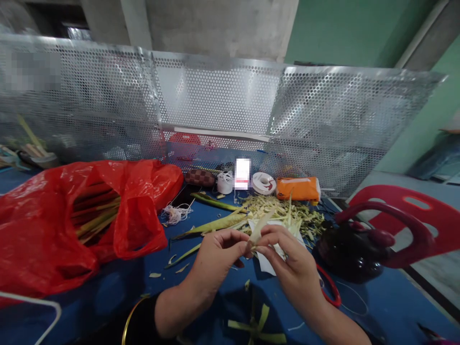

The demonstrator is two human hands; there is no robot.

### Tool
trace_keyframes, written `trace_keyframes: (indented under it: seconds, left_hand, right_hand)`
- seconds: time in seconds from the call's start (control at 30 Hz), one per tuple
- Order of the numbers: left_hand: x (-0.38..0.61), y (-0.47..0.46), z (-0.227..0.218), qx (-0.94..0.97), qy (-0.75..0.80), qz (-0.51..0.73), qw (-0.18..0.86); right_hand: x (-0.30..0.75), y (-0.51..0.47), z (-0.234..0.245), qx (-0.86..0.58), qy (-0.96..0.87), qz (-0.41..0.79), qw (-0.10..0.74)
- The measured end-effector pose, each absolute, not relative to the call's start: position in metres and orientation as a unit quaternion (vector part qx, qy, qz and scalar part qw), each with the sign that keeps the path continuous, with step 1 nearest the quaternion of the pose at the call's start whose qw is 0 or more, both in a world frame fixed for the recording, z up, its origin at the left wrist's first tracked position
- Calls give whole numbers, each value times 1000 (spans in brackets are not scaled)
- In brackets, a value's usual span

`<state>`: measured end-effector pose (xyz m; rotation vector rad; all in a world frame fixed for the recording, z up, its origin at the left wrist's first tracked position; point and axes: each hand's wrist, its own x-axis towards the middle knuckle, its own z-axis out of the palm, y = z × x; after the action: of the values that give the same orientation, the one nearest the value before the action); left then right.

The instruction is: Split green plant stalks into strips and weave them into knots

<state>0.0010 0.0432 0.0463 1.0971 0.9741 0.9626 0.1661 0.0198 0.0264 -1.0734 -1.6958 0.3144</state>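
A pale green leaf strip (259,229) is pinched between my two hands above the middle of the table. My left hand (218,256) closes thumb and forefinger on its lower end. Against that same end, my right hand (289,256) presses its thumb and fingers, the fingertips of both hands almost touching. Just behind lie a white paper (265,265) and a heap of yellow-green leaf shreds (305,215). Long green leaves (212,225) lie beyond my left hand. Below my wrists, a cross-shaped piece of folded leaf strips (256,327) rests on the blue table.
At left sprawls a red plastic bag (143,225) of leaf stalks. A dark kettle (352,251) stands right, near a red chair (402,211). White thread (224,183), a white spool (264,183), a lit phone (242,173) and an orange packet (298,189) line the perforated metal screen (215,96).
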Motion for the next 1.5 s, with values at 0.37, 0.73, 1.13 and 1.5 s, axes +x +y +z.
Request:
trace_keyframes:
  seconds: [0.37, 0.73, 1.13, 1.5]
  left_hand:
    - [5, 43, 42, 493, 431, 444, 612]
    - [5, 42, 45, 457, 456, 430, 630]
    - [1, 44, 46, 383, 432, 418, 701]
    - [5, 44, 42, 473, 425, 444, 631]
  right_hand:
    - [159, 17, 27, -494, -650, 217, 535]
    - [161, 18, 24, -501, -660, 210, 519]
    - [172, 23, 28, -397, -786, 34, 473]
    - [160, 20, 27, -472, -674, 213, 527]
